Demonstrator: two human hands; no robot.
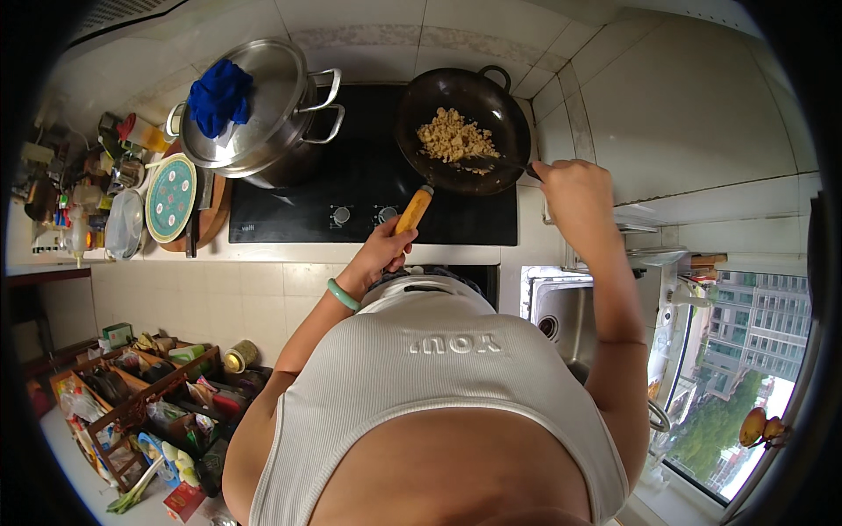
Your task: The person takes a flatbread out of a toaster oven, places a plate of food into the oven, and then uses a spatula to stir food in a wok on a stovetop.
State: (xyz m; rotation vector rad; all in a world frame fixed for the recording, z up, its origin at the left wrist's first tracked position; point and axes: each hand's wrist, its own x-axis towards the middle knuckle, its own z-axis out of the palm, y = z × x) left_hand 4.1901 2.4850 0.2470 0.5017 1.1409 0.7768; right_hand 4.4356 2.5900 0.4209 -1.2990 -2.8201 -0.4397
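Observation:
A dark wok rests at the right end of the black cooktop. Crumbly light-brown food lies in its middle. My left hand, with a green bangle at the wrist, is closed around the wok's wooden handle. At the wok's right rim, my right hand grips the dark handle of a spatula, whose blade reaches into the lower edge of the food. The exact shape of the blade is hard to make out.
A large lidded steel pot with a blue cloth on top stands at the cooktop's left. Further left are a patterned green plate, a knife and jars. A sink lies to the right, a cluttered rack at lower left.

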